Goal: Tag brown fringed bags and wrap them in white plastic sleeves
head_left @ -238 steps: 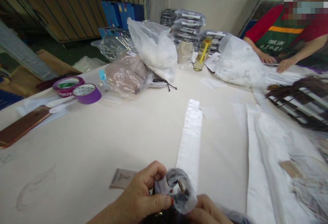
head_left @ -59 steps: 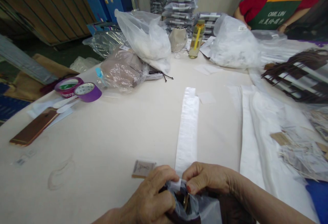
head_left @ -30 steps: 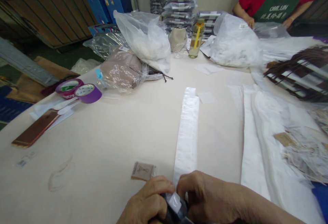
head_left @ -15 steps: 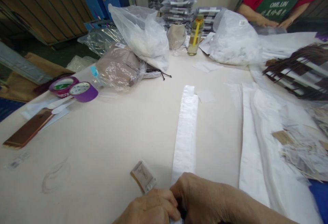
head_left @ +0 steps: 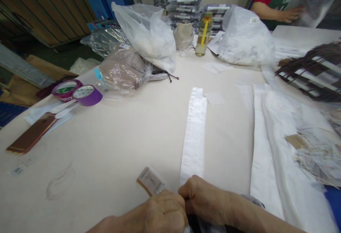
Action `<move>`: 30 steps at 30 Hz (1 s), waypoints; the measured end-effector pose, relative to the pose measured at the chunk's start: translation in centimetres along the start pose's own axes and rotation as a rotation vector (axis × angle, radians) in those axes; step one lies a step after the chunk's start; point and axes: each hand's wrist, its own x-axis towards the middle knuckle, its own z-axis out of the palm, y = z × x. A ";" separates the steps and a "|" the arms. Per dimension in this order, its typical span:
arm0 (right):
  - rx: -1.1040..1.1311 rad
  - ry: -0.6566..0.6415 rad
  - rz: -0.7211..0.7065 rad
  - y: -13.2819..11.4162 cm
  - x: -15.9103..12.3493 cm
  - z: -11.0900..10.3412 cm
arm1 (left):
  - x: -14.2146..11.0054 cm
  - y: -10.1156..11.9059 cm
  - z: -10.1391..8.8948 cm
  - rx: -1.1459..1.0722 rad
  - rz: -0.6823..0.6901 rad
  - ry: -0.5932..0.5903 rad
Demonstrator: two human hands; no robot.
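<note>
At the bottom of the head view my left hand [head_left: 166, 211] and my right hand [head_left: 205, 199] meet, both with fingers closed. What they grip is hidden behind the knuckles; a bit of clear plastic and something dark show below them. A small printed tag [head_left: 151, 180] in a clear sleeve sticks out beyond my left hand. Lengthwise on the table lies a folded white fabric strip [head_left: 194, 133], its near end reaching my right hand. To the right is a pile of white fabric [head_left: 269, 147], with a heap of tags with strings [head_left: 317, 153] on it.
Tape rolls [head_left: 87, 95] and a phone [head_left: 32, 133] lie at the left on the table [head_left: 119, 155]. Plastic bags [head_left: 245, 41], a bottle [head_left: 204, 36] and dark checked goods [head_left: 314, 73] stand farther back. Across the table, a co-worker's hand [head_left: 290, 14] holds clear plastic.
My hands have shifted slightly, with more of the left forearm in view and more dark material showing below. The co-worker has lifted a clear plastic bag.
</note>
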 end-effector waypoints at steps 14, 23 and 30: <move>0.156 0.113 0.065 0.8 0.3 -0.1 | 3.3 -1.3 -1.4 -0.247 -0.175 -0.422; 0.211 0.129 0.076 1.2 -0.2 -0.8 | 4.3 -1.8 -1.9 -0.213 -0.154 -0.435; 0.193 0.171 0.091 1.5 -0.6 -0.8 | 4.2 -1.7 -0.5 0.132 0.035 -0.518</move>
